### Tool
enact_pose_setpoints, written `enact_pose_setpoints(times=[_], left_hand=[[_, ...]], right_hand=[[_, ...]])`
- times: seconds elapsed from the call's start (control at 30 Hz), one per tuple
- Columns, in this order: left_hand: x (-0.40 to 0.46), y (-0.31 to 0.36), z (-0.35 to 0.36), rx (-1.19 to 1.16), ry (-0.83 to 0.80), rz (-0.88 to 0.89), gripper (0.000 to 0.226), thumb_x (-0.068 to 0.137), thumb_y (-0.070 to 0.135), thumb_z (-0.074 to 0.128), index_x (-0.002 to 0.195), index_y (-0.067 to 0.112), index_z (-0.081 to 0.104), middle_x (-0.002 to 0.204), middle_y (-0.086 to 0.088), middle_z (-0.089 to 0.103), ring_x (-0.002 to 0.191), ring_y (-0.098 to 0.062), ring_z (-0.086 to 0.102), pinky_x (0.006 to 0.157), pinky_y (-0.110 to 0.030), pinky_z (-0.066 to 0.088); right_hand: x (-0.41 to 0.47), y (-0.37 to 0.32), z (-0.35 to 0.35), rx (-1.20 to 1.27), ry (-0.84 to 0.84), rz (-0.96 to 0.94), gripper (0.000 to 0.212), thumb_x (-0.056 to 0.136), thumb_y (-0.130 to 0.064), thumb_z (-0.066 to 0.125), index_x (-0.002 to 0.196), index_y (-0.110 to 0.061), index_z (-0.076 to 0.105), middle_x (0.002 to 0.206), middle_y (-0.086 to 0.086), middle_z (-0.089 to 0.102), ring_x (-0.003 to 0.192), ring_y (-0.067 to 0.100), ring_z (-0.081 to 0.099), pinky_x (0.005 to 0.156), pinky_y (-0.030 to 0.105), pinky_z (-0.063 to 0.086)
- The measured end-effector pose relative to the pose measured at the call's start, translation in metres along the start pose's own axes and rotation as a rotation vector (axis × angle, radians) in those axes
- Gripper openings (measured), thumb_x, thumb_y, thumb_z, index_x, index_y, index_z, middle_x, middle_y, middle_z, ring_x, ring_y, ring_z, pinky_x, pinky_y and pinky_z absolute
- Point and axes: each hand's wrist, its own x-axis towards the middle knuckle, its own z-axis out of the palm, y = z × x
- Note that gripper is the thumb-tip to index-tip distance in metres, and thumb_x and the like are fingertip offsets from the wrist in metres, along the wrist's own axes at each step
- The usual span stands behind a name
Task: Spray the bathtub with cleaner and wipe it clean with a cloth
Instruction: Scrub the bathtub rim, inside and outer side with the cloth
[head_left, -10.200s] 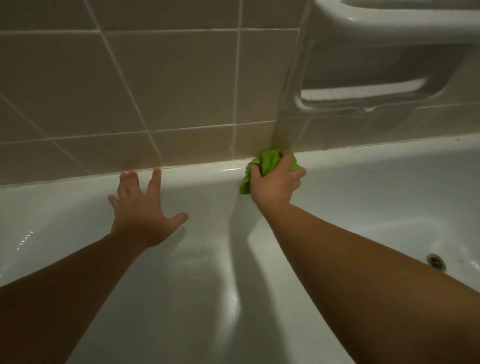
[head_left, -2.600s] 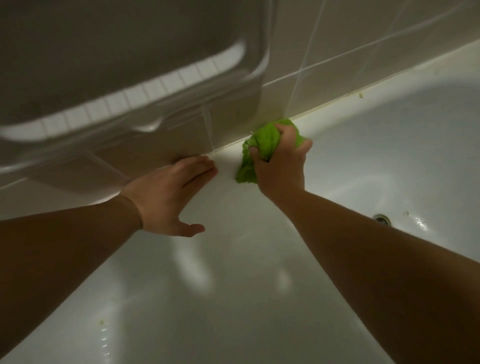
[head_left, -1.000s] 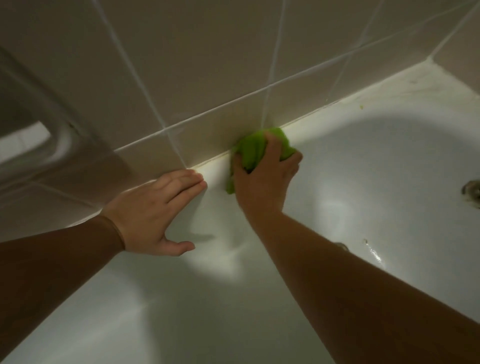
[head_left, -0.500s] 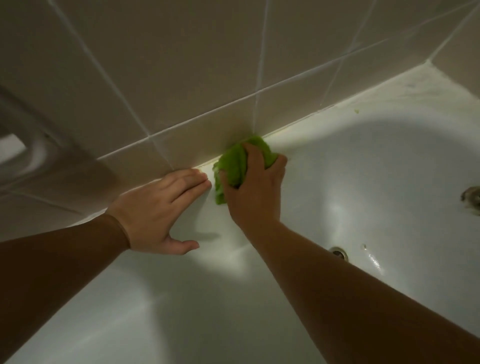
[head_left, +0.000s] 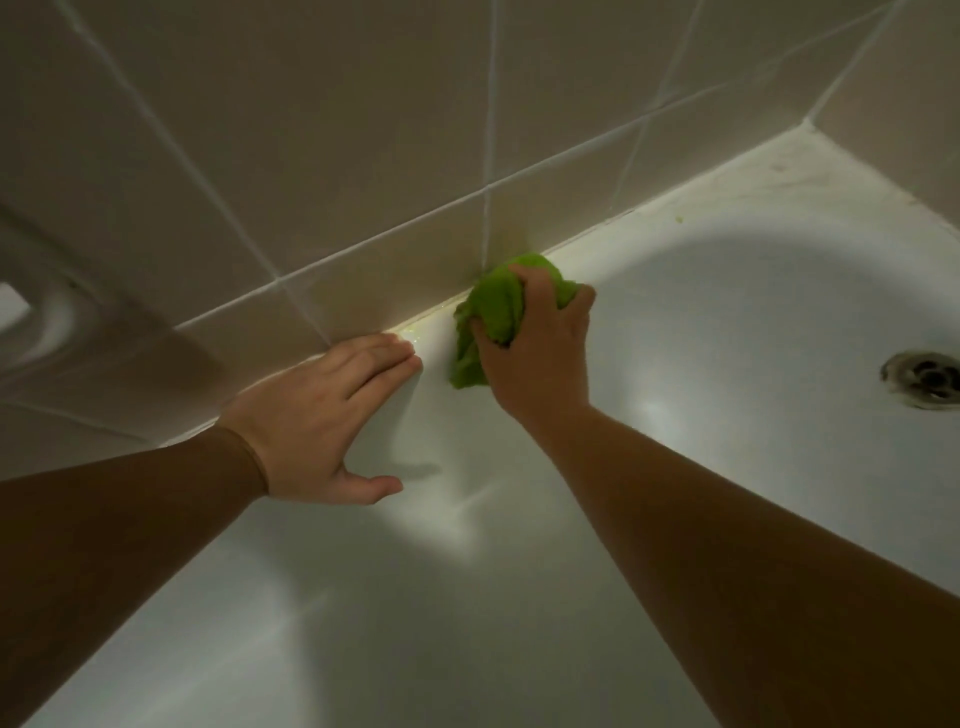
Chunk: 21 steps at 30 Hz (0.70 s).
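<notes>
Drain (head_left: 924, 383) cut off, right edge.

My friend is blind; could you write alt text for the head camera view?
A right hand grips a green cloth against a white bathtub's rim below beige wall tiles. The left hand rests flat alongside.

Two hands at the far edge of a white bathtub (head_left: 727, 322), under a tiled wall (head_left: 322, 135).

The right hand (head_left: 537, 353) grips a bunched green cloth (head_left: 493, 312) against the rim where it meets the tiles — its fingers (head_left: 576, 304) curl over the top. The left hand (head_left: 322, 415) lies flat just beside it, fingers straight on the rim, thumb spread toward the basin. A metal drain (head_left: 924, 384) sits at the right edge — well apart from both.
</notes>
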Motion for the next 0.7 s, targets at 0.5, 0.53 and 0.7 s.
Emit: enact_pose_setpoints(times=[0.5,0.53,0.7], left_hand=[[0.027,0.007,0.001,-0.019,0.057,-0.005,0.11,0.078,0.08,0.061,0.152,0.0,0.042,0.15,-0.019,0.045,0.14,-0.036,0.043,0.116,-0.043,0.039],[0.03,0.008,0.001,-0.019,0.06,-0.005,0.111,0.077,0.08,0.062,0.152,0.0,0.042,0.149,-0.019,0.045,0.139,-0.036,0.044,0.115,-0.044,0.04],[0.039,0.009,0.003,-0.031,0.043,-0.015,0.112,0.076,0.079,0.065,0.153,0.001,0.042,0.149,-0.019,0.045,0.14,-0.037,0.044,0.113,-0.047,0.043]], right_hand=[[0.039,0.015,-0.023,-0.089,0.059,0.159,0.046,0.087,-0.038,0.066,0.127,-0.025,0.048,0.119,0.01,0.037,0.101,0.037,0.051,0.094,0.043,0.05],[0.044,0.015,-0.023,-0.085,0.076,0.192,0.045,0.087,-0.038,0.064,0.127,-0.025,0.047,0.12,0.011,0.038,0.101,0.036,0.049,0.092,0.042,0.048],[0.022,0.007,-0.003,-0.172,0.112,0.042,0.049,0.087,-0.055,0.058,0.124,-0.023,0.051,0.113,0.011,0.049,0.09,0.026,0.042,0.088,0.034,0.049]])
